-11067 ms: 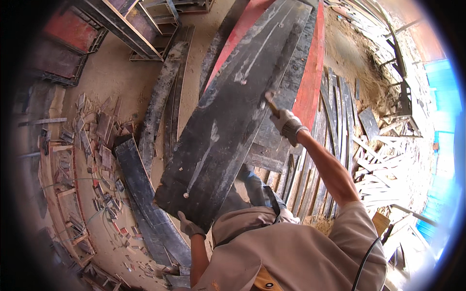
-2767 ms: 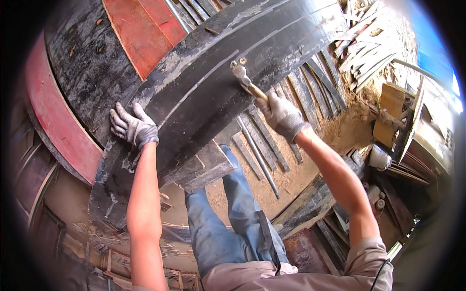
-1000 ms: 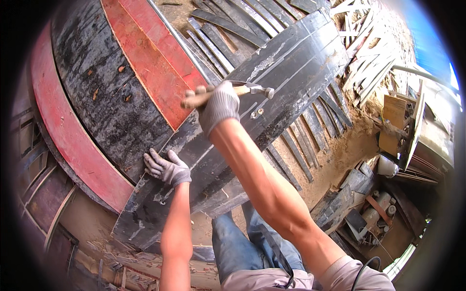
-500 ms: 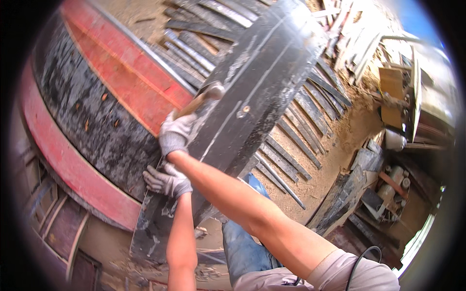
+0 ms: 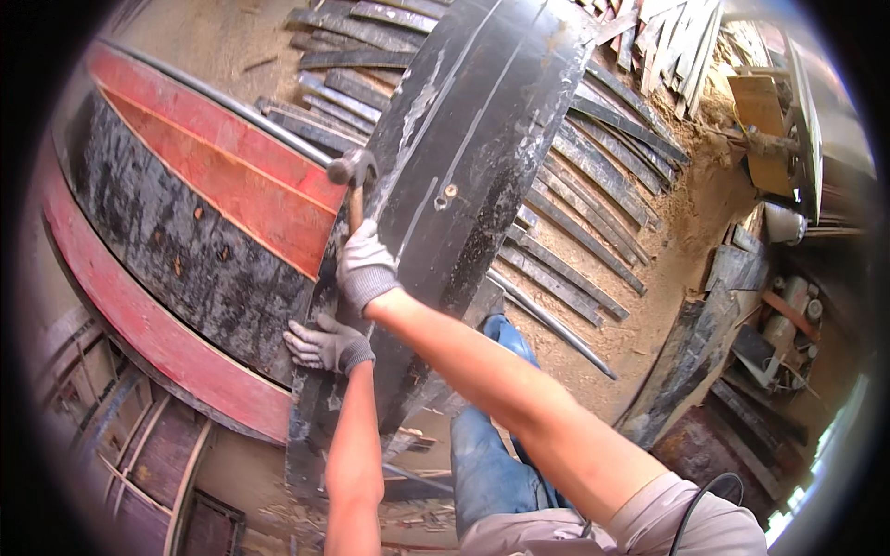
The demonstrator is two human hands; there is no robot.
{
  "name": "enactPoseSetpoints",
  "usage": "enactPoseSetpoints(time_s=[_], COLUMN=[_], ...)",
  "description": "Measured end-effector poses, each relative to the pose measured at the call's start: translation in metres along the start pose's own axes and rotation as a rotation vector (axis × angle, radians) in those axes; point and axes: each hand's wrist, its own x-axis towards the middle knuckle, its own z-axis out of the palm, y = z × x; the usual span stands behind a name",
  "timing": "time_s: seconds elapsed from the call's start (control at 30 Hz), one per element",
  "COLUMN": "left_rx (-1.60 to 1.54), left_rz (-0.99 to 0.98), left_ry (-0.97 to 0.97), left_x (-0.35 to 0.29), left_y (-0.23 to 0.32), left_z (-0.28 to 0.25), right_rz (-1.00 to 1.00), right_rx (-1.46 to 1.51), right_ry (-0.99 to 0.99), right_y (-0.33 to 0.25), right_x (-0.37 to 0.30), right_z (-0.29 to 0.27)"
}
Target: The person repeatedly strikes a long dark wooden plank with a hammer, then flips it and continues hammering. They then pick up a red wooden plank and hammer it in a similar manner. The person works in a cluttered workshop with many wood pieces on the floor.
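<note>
1. Clamped hammer (image 5: 356, 202) in right hand (image 5: 367, 266), with gloved fingers closed round wooden handle; couldn't see lower handle end past glove.
2. Pointed handle almost straight away from legs (image 5: 484, 463), with head at far end, just beyond fist.
3. Saw black board (image 5: 482, 120) under both hands, with long axis slanting from lower left, near legs, to upper right, well away.
4. Noted handle only a little off that axis, leaning slightly left of it rather than crossing board.
5. Placed hammer head at board's left edge, near right-hand corner of red panel (image 5: 236, 181); couldn't tell touching from hovering.
6. Rested left hand (image 5: 332, 346) palm down on board's left edge, near its close end; spread fingers apart, pointing left toward dark slab (image 5: 199, 250), with nothing gripped.
7. Had left hand nearer legs, right hand just above it and farther along board; counted right as nearer to hammer head.
8. Spotted pale round spot (image 5: 451, 191) to right of hammer, about midway across board, apart from both hands.
9. Saw dark strips (image 5: 593, 199) fanned out on both sides of board.
</note>
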Motion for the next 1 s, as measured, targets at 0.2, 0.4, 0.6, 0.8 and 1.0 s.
enactPoseSetpoints(time_s=[0.2, 0.4, 0.6, 0.8, 1.0], left_rx=[-0.084, -0.064, -0.038, -0.054, -0.052], left_rz=[0.073, 0.063, 0.064, 0.065, 0.073], left_ry=[0.089, 0.099, 0.124, 0.120, 0.113], left_x=[-0.001, -0.003, -0.002, -0.001, -0.001], left_y=[-0.003, -0.008, -0.009, -0.008, -0.006], left_z=[-0.002, 0.005, 0.007, 0.005, 0.000], right_rz=[-0.094, -0.359, 0.034, 0.184, -0.090], right_rx=[0.176, 0.230, -0.092, -0.323, -0.311], right_ry=[-0.031, 0.077, -0.091, -0.301, 0.001], right_y=[0.033, 0.111, 0.124, 0.123, 0.236], right_x=[0.014, 0.064, 0.115, 0.130, 0.121], right_z=[-0.085, -0.259, -0.356, -0.376, -0.339])
